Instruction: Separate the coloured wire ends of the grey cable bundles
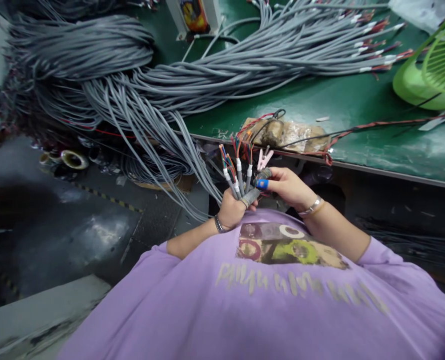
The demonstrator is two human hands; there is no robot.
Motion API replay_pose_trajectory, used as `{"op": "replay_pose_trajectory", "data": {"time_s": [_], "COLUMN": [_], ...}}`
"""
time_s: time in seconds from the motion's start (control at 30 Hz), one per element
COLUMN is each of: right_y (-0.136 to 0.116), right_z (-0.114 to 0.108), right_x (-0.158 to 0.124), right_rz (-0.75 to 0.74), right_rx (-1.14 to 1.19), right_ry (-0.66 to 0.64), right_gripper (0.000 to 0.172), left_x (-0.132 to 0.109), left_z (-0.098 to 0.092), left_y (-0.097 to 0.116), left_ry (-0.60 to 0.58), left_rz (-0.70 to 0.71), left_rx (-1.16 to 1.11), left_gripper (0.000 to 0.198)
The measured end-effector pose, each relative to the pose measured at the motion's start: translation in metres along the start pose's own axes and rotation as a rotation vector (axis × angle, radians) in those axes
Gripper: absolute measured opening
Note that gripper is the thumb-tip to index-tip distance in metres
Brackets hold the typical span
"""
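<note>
Grey multi-core cables (pixel 240 175) stand up out of my left hand (pixel 233 209), which is wrapped round several of them. White bands circle their ends, and thin coloured wires fan out above. My right hand (pixel 288 187) is closed in a pinch beside these ends, with blue tape on the thumb and a dark cover on a fingertip. What sits between its fingertips is too small or hidden to make out. Just above it, a pale pink clothes-peg-like clip (pixel 265 158) shows at the table's edge.
A thick heap of grey cables (pixel 207 82) lies across the green table (pixel 357 142), some hanging over its edge. Taped brown lumps (pixel 282 134) with red and black wires sit near the edge. A green plastic basket (pixel 410 87) stands at right. Wire coils (pixel 158 167) lie below.
</note>
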State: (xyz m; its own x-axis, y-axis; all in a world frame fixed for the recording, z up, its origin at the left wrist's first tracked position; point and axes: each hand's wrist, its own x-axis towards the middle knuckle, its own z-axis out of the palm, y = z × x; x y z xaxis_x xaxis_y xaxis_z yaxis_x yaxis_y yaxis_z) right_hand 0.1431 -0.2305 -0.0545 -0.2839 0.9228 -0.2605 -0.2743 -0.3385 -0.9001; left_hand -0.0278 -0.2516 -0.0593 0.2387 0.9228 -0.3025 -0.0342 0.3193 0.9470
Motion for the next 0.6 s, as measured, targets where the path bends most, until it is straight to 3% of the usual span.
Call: {"op": "replay_pose_trajectory", "data": {"time_s": [0.17, 0.37, 0.6], "right_y": [0.001, 0.003, 0.015], "right_z": [0.002, -0.007, 0.011], "right_x": [-0.009, -0.016, -0.013], "right_rz": [-0.050, 0.016, -0.138], "right_rx": [-0.060, -0.126, -0.041], "right_ry": [0.028, 0.013, 0.192], "right_gripper": [0.040, 0.050, 0.043], "left_x": [-0.001, 0.003, 0.004], "left_z": [0.000, 0.000, -0.001], "left_y": [0.003, -0.001, 0.003], "left_ry": [-0.084, 0.065, 0.034], "left_rz": [-0.045, 0.000, -0.060], "left_rx": [0.076, -0.085, -0.144], "left_gripper": [0.043, 0.045, 0.041]}}
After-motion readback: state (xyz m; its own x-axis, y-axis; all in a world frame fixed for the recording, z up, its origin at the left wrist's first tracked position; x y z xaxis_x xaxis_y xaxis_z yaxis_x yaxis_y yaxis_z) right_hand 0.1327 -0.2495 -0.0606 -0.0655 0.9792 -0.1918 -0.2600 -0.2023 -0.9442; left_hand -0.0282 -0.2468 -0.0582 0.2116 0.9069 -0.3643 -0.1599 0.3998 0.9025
